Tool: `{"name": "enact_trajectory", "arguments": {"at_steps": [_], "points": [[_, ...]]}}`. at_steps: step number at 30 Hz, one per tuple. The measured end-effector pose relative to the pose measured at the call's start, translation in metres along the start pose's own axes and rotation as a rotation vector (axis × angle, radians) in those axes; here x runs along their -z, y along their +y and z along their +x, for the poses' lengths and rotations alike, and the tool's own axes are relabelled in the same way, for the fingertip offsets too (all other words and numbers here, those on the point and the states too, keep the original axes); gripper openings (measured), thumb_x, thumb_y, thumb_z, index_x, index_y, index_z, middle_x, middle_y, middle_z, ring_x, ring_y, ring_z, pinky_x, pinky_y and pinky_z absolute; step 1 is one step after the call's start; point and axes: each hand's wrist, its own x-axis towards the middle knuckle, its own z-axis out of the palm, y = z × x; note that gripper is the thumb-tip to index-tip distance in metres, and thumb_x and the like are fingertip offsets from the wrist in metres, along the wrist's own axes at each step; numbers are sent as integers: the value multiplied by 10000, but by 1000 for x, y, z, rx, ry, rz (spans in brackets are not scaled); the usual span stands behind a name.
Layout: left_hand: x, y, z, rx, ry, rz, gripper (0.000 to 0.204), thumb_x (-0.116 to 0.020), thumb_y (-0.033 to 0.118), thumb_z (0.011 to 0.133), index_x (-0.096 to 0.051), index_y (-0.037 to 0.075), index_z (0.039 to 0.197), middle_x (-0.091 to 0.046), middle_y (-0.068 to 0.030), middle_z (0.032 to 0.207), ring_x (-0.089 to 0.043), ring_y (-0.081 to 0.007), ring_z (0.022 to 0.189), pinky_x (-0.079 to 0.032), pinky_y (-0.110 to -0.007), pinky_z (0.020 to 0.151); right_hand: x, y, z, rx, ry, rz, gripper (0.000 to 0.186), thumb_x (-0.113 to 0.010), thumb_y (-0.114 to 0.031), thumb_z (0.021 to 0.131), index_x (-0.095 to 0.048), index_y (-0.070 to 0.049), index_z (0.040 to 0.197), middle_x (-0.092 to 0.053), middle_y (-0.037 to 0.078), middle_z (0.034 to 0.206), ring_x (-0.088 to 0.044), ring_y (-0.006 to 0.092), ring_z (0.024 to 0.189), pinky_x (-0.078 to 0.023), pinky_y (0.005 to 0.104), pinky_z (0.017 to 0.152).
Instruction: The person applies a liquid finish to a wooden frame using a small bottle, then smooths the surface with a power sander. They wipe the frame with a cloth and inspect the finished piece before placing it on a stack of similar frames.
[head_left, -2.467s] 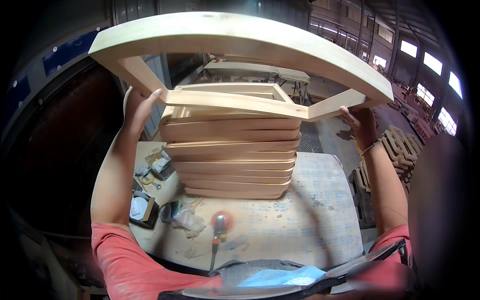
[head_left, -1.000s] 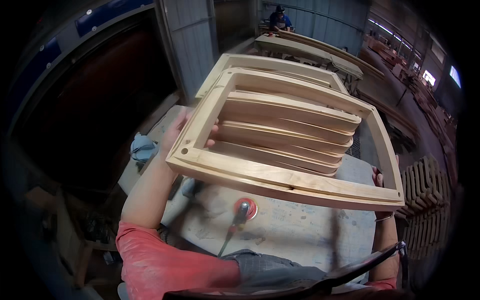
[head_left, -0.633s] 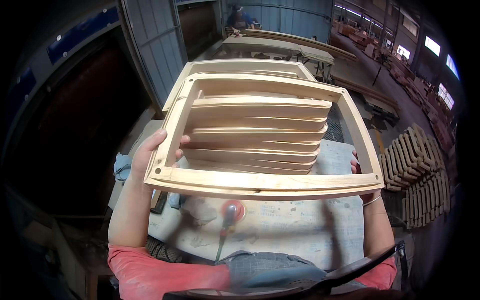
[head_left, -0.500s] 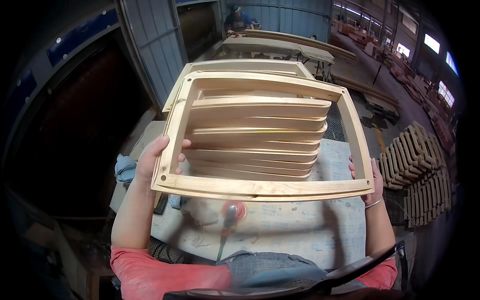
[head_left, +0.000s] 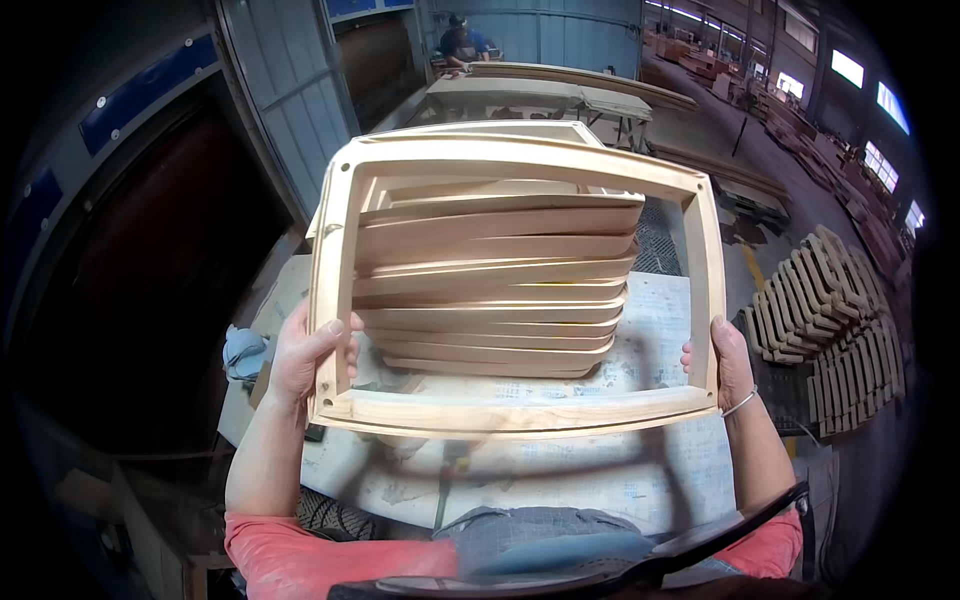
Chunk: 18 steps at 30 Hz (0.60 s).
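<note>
Both my hands hold up a pale wooden frame [head_left: 520, 416] with rounded corners and a dark hole at each visible corner. My left hand [head_left: 300, 352] wraps round its left side near the lower corner, thumb in front and fingertips showing inside the opening. My right hand [head_left: 734, 362] grips the right side in the same way. Through the opening shows a stack of similar wooden frames [head_left: 490, 320] on the table. Below the held frame, part of a tool with a dark handle or cord [head_left: 445, 490] shows on the table; its head is hidden.
The pale, stained work table [head_left: 650, 480] lies under the stack. A light-blue cloth [head_left: 243, 353] sits at its left edge. Curved wooden parts [head_left: 810, 300] are piled at the right. Beyond are a bench [head_left: 510, 95] with long boards and a person [head_left: 466, 42] in blue.
My hands have lowered the frame's bottom edge and brought it nearer to me. It now covers the red round tool head that showed on the table before.
</note>
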Motion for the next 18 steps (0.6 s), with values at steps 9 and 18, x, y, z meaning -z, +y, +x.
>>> {"name": "enact_trajectory", "arguments": {"at_steps": [9, 18], "points": [[-23, 85, 40, -675, 101, 291, 493, -624, 486, 907, -481, 72, 1132, -608, -93, 920, -623, -133, 758, -546, -288, 689, -28, -106, 57, 653, -39, -104, 574, -522, -559, 937, -507, -33, 1166, -620, 87, 967, -591, 157, 879, -493, 304, 803], [-64, 94, 7, -516, 42, 408, 674, -697, 530, 829, -502, 7, 1206, -619, -93, 846, -605, -137, 681, -507, -258, 599, 33, -44, 49, 508, -25, 429, 524, -513, -490, 963, -548, -30, 1211, -613, 79, 990, -593, 200, 920, -508, 338, 847]]}}
